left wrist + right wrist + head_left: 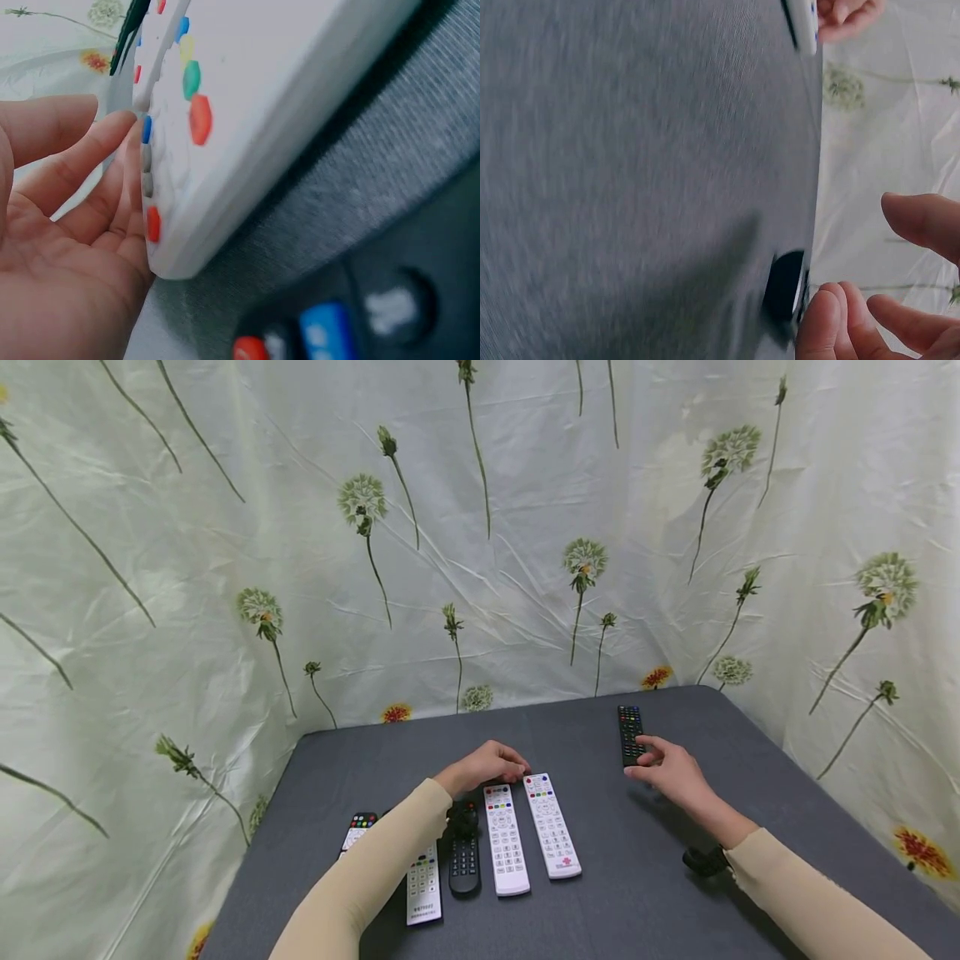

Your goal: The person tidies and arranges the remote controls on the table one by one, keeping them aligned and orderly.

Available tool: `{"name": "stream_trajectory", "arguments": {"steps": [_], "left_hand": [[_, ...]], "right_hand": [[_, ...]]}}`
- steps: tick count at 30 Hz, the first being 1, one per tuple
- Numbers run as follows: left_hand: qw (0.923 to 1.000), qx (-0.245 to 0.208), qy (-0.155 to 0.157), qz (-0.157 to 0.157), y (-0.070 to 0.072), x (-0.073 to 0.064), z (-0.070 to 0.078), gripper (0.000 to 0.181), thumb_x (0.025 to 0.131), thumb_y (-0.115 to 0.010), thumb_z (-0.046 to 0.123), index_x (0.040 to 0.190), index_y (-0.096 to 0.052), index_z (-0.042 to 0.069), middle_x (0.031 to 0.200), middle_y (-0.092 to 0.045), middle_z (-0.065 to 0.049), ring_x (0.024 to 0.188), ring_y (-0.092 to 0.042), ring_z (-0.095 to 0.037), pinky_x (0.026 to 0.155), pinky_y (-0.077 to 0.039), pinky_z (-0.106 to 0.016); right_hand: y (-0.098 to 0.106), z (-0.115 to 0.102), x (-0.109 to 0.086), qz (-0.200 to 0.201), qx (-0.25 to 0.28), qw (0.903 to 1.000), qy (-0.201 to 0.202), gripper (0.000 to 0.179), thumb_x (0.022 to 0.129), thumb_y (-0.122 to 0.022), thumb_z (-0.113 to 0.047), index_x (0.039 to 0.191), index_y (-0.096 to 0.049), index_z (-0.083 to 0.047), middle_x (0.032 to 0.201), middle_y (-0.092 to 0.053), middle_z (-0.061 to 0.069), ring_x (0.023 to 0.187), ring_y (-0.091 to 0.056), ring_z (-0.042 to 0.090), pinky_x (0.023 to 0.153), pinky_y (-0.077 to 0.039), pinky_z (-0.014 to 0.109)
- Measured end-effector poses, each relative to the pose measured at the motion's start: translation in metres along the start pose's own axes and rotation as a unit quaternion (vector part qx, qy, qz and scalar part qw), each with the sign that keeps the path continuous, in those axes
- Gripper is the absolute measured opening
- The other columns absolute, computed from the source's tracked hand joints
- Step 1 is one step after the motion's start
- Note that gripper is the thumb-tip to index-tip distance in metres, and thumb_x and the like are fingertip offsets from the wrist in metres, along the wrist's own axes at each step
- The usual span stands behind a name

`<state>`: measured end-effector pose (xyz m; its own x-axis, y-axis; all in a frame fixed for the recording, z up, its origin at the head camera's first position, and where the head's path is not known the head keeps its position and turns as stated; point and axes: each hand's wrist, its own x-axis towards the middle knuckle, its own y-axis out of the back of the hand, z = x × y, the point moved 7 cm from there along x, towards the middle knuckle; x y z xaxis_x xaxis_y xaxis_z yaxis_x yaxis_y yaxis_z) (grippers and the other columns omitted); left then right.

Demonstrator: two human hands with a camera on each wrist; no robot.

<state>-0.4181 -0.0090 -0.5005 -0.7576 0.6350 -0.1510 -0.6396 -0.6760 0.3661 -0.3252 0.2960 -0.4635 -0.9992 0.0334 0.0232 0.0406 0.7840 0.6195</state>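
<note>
My left hand point(486, 765) is at the far end of two white remote controls. Its fingertips are right at the top edge of the right-hand white remote point(552, 827), and the other white remote point(506, 843) lies just below the palm. In the left wrist view the fingers stretch loosely past a white remote's end point(180, 255). On the right, my right hand point(675, 777) is beside the near end of a black remote point(630, 735) with coloured buttons. Thumb and fingers are spread apart there, and the right wrist view shows the black remote's end point(785, 289) near the fingertips.
A black remote point(465, 864) and a white-and-black one point(424, 889) lie left of the white pair. Another remote point(360, 831) is partly hidden behind the left sleeve point(375, 868). Behind the dark grey table point(577, 727) hangs a flowered curtain point(510, 568).
</note>
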Motion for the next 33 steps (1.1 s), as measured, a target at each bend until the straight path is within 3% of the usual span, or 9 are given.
{"name": "stream_trajectory", "arguments": {"steps": [4,9,13,24,33], "left_hand": [[0.9999,-0.011,0.007,0.005,0.002,0.005,0.004,0.021,0.099,-0.067,0.014,0.114,-0.075,0.002,0.103,-0.073,-0.011,0.081,-0.065,-0.019,0.071,-0.055,-0.031],[0.9990,-0.007,0.001,0.044,0.006,0.017,0.016,0.023,0.099,-0.066,0.014,0.118,-0.073,0.002,0.110,-0.071,-0.010,0.088,-0.068,-0.026,0.078,-0.057,-0.036],[0.9978,-0.017,-0.004,0.064,0.000,0.029,0.028,0.027,0.099,-0.066,0.012,0.123,-0.070,0.000,0.115,-0.070,-0.012,0.095,-0.068,-0.031,0.083,-0.057,-0.042],[0.9966,-0.061,-0.002,0.054,-0.054,0.063,0.066,0.036,0.101,-0.061,0.008,0.134,-0.060,-0.006,0.120,-0.067,-0.021,0.096,-0.070,-0.029,0.086,-0.058,-0.039],[0.9855,-0.138,0.040,0.091,-0.091,0.091,0.066,0.035,0.098,-0.063,0.005,0.131,-0.062,-0.006,0.115,-0.070,-0.021,0.097,-0.071,-0.029,0.086,-0.058,-0.036]], "right_hand": [[0.006,0.010,0.008,0.010,0.001,0.9999,-0.013,0.074,0.092,-0.076,-0.027,0.151,-0.041,0.000,0.113,-0.064,0.019,0.082,-0.066,0.031,0.066,-0.057,0.041],[0.014,0.017,0.020,0.026,-0.011,0.9992,-0.029,0.073,0.093,-0.075,-0.028,0.150,-0.041,0.003,0.109,-0.065,0.018,0.079,-0.066,0.029,0.067,-0.057,0.041],[0.017,0.023,0.026,0.025,-0.010,0.9984,-0.050,0.074,0.093,-0.074,-0.028,0.150,-0.040,0.005,0.109,-0.064,0.020,0.078,-0.067,0.028,0.067,-0.058,0.040],[0.015,0.038,0.032,0.005,0.036,0.9959,-0.083,0.077,0.093,-0.075,-0.023,0.150,-0.035,0.010,0.103,-0.067,0.019,0.091,-0.068,0.031,0.075,-0.061,0.040],[0.010,0.039,0.039,0.002,0.013,0.9960,-0.088,0.075,0.090,-0.078,-0.024,0.146,-0.042,0.010,0.102,-0.069,0.019,0.079,-0.070,0.024,0.072,-0.060,0.038]]}}
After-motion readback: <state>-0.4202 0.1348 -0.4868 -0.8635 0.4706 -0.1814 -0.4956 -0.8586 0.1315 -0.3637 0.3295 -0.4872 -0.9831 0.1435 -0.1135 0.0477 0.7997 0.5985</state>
